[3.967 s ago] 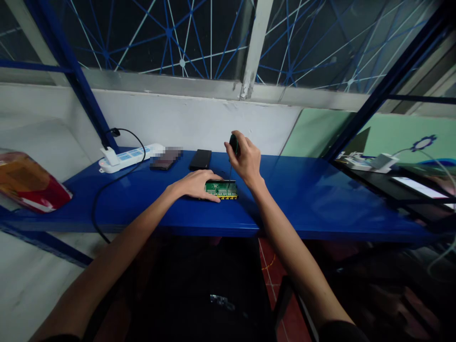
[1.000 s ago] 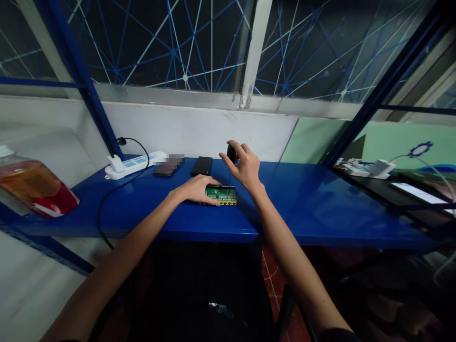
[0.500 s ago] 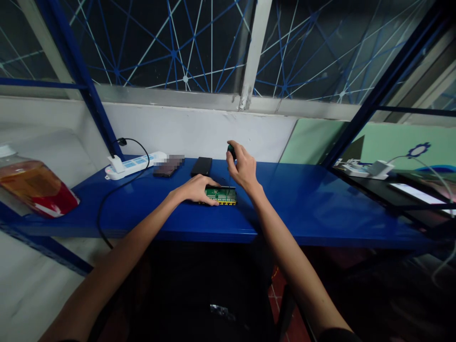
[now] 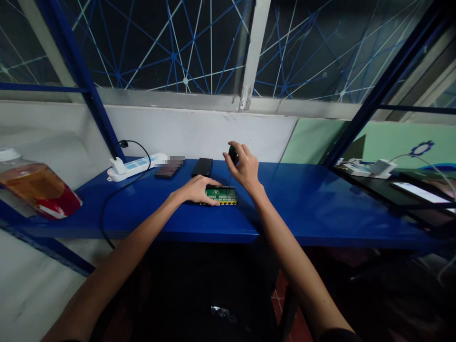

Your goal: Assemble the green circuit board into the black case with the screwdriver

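Note:
A green circuit board (image 4: 223, 194) with a row of yellow ports along its near edge lies on the blue table (image 4: 295, 204). My left hand (image 4: 197, 189) grips its left end, thumb along the near side and fingers over the far side. Above the board, my right hand (image 4: 245, 166) is closed around the dark handle of a screwdriver (image 4: 232, 153). The thin shaft points down at the right part of the board; whether the tip sits on a screw is too small to tell.
Behind the board lie a black box-shaped case (image 4: 202, 167) and a dark phone-like item (image 4: 170, 169), partly blurred. A white power strip (image 4: 137, 166) with a black cable (image 4: 104, 213) is at back left. A drink bottle (image 4: 39, 185) stands far left; a lit phone (image 4: 416, 194) lies far right.
My right hand's fingers have shifted on the screwdriver handle, the thumb and forefinger now spread a little more. The left hand and the board stay in place.

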The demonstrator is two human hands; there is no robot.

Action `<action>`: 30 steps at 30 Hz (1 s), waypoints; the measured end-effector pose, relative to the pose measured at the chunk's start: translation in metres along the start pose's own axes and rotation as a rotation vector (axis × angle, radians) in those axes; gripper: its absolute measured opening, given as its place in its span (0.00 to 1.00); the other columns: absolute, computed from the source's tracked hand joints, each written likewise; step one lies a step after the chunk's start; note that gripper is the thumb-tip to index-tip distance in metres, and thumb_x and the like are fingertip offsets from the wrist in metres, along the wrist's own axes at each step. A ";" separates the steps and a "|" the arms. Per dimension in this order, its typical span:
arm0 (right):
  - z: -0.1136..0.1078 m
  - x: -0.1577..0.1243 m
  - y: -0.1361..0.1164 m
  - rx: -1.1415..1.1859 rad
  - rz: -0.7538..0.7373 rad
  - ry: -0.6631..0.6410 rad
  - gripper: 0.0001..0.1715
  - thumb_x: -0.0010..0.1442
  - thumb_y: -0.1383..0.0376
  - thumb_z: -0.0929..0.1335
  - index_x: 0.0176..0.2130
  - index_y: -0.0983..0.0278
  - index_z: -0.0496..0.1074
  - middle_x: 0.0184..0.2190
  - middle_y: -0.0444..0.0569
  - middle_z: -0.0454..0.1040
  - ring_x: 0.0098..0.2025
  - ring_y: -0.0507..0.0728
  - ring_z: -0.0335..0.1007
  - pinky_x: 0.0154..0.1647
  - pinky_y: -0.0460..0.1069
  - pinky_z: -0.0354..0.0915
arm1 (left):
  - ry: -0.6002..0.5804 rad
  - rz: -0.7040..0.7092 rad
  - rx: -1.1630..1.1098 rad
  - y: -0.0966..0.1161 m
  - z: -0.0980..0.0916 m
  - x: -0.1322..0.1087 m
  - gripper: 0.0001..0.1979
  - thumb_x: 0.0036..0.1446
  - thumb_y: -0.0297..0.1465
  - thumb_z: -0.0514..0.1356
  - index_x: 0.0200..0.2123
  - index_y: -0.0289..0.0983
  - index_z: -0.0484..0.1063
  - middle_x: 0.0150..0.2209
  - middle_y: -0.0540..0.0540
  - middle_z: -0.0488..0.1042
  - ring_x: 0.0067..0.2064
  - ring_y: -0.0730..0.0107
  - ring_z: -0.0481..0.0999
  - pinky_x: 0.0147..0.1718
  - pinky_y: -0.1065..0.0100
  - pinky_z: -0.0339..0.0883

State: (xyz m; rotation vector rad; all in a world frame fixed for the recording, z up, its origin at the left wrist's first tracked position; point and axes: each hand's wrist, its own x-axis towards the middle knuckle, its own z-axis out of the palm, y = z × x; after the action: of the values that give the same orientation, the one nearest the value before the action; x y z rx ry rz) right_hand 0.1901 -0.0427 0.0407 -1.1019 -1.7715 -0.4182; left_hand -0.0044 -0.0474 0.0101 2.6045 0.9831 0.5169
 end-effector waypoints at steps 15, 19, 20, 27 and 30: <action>0.001 0.000 0.002 0.038 0.006 -0.031 0.22 0.66 0.57 0.60 0.56 0.62 0.67 0.43 0.54 0.74 0.31 0.55 0.69 0.32 0.51 0.62 | 0.025 0.057 0.198 0.004 0.004 0.000 0.38 0.47 0.54 0.62 0.57 0.40 0.69 0.50 0.41 0.74 0.50 0.53 0.73 0.46 0.58 0.66; 0.001 0.001 0.004 0.046 0.014 -0.039 0.23 0.66 0.61 0.58 0.58 0.63 0.64 0.45 0.54 0.74 0.31 0.55 0.69 0.33 0.51 0.63 | 0.041 0.029 0.225 0.004 0.007 0.000 0.41 0.44 0.60 0.62 0.56 0.40 0.69 0.48 0.39 0.74 0.48 0.53 0.74 0.44 0.58 0.67; 0.002 0.001 0.005 0.040 0.012 -0.032 0.24 0.66 0.59 0.59 0.58 0.63 0.65 0.44 0.54 0.74 0.31 0.54 0.69 0.33 0.51 0.63 | 0.051 0.030 0.229 0.004 0.009 0.000 0.41 0.44 0.60 0.62 0.56 0.40 0.70 0.47 0.39 0.74 0.48 0.53 0.74 0.44 0.58 0.67; 0.001 0.001 0.002 0.067 -0.019 -0.021 0.22 0.67 0.59 0.59 0.56 0.62 0.68 0.40 0.52 0.73 0.28 0.52 0.66 0.31 0.49 0.62 | 0.089 0.094 0.207 0.003 0.022 0.002 0.41 0.45 0.60 0.62 0.56 0.42 0.69 0.49 0.40 0.72 0.48 0.53 0.73 0.46 0.56 0.68; 0.001 0.001 0.004 0.072 -0.023 0.006 0.21 0.67 0.58 0.59 0.55 0.63 0.68 0.38 0.51 0.72 0.28 0.52 0.66 0.31 0.49 0.62 | 0.117 0.098 0.212 0.002 0.028 0.003 0.38 0.49 0.58 0.60 0.56 0.41 0.69 0.49 0.40 0.72 0.48 0.54 0.73 0.47 0.56 0.68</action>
State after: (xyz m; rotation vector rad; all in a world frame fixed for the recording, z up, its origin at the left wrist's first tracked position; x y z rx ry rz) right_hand 0.1928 -0.0395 0.0406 -1.0294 -1.7819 -0.3681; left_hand 0.0105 -0.0510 -0.0131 2.8508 0.9988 0.6274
